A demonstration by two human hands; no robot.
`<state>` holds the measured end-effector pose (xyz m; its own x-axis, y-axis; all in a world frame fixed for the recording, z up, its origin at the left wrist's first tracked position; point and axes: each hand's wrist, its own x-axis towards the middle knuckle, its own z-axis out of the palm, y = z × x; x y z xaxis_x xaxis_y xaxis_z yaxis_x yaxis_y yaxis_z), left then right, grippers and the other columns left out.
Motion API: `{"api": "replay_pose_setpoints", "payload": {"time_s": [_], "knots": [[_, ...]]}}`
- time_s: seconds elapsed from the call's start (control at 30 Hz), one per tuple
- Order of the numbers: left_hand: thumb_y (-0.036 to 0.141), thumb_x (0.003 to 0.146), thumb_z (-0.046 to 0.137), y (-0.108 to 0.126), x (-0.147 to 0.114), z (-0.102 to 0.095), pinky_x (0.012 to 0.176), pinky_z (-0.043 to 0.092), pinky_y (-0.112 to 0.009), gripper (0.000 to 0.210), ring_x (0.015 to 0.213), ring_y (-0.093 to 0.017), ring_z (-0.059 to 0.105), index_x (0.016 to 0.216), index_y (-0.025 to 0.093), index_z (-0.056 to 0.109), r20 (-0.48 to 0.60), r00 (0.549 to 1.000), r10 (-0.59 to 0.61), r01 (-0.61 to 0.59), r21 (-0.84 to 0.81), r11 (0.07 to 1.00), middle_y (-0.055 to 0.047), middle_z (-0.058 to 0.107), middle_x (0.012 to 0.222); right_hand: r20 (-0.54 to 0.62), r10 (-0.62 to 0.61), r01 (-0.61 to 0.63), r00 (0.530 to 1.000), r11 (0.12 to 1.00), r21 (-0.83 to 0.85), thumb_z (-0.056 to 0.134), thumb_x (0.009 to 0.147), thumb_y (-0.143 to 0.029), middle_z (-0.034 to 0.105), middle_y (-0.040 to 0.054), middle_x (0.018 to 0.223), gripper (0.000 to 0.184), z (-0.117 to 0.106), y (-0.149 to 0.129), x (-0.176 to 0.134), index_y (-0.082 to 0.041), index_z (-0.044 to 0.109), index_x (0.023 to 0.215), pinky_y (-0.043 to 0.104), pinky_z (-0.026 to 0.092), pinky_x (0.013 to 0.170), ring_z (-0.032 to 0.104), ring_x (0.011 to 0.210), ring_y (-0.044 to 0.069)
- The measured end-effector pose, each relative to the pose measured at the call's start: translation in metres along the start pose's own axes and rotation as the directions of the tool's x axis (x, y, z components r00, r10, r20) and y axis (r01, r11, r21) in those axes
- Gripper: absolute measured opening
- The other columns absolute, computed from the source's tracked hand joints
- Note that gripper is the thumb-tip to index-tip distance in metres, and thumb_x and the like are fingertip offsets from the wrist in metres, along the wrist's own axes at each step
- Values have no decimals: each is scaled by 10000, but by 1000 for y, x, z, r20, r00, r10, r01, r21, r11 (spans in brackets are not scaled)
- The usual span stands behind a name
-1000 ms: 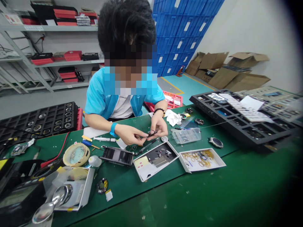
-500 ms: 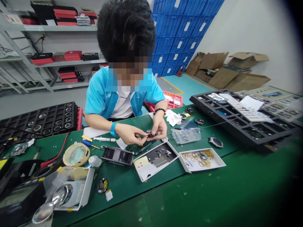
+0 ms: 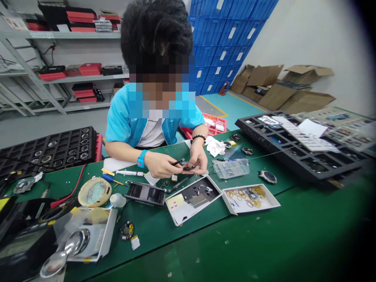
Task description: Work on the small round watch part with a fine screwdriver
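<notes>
Our own hands are lying outside the frame, so we cannot tell their state. Near the centre of the frame, we are seeing a co-worker's right hand (image 3: pixel 161 163) pinching a slim dark tool (image 3: pixel 178 161), while the co-worker's left hand (image 3: pixel 199 158), fingers curled, is holding a small dark part (image 3: pixel 189 168) near the tool's end. Below centre, a white tray (image 3: pixel 199 208) is holding small pieces on the green table (image 3: pixel 205 243).

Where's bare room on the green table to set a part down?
Largest: the green table's camera side, below the parts box and band box, bare but for specks. Smaller: between white pouch and parts box. Crowded: around the co-worker's hands, amid syringe, black holder and parts box; also the left end, with black device and left white box.
</notes>
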<state>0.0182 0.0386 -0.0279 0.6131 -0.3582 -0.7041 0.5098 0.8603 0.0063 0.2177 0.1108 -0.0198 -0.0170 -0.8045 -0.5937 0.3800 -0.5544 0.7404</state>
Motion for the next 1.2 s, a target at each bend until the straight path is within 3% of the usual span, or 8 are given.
{"api": "replay_pose_setpoints", "payload": {"time_s": [0.23,0.47,0.63,0.77,0.93,1.2], "knots": [[271,789,888,0,-1,-1,556,505,-164,206,660,-75,650,890,203,722,3,1000,1,-1,-35,999,63,619,673,63,75,-81,995,992,93,485,968,-120,644,-70,1218,310,-1,0,-2,-142,706,1183,-7,482,1028,528,1138,-52],[265,792,888,-2,-1,-2,567,517,-180,202,656,-90,642,892,197,726,32,999,16,-14,-38,999,54,623,678,-19,-64,61,998,990,-125,586,961,-177,659,-29,1111,207,5,10,2,-110,709,1113,-37,471,970,570,1056,-67],[234,814,867,-7,-7,1,626,508,-105,196,732,-44,658,957,223,734,51,998,-23,33,-204,978,74,641,731,-32,-160,146,987,953,-265,688,881,-151,667,-45,1102,199,13,17,-1,-118,708,1076,3,503,918,607,1031,-69],[228,807,872,-6,-10,1,617,509,-125,208,713,-52,654,959,213,731,41,999,2,6,-195,981,79,657,733,-73,-175,143,982,937,-320,761,808,-152,668,-59,1040,219,21,22,-6,-114,704,1015,27,515,861,616,982,-60],[241,817,867,-4,-13,1,592,508,-159,199,682,-65,647,951,197,726,42,998,43,-36,-151,988,73,672,735,-110,-177,127,978,924,-361,776,723,-58,658,-89,1000,266,25,23,-7,-140,713,968,-47,469,855,597,963,-95],[196,766,878,-3,-13,2,589,509,-159,247,688,-64,664,959,188,725,-13,996,83,-84,-110,990,81,694,764,-171,-298,147,939,799,-583,668,697,-47,617,-66,916,244,29,21,-8,-117,687,930,-89,431,846,603,900,-103]]}}
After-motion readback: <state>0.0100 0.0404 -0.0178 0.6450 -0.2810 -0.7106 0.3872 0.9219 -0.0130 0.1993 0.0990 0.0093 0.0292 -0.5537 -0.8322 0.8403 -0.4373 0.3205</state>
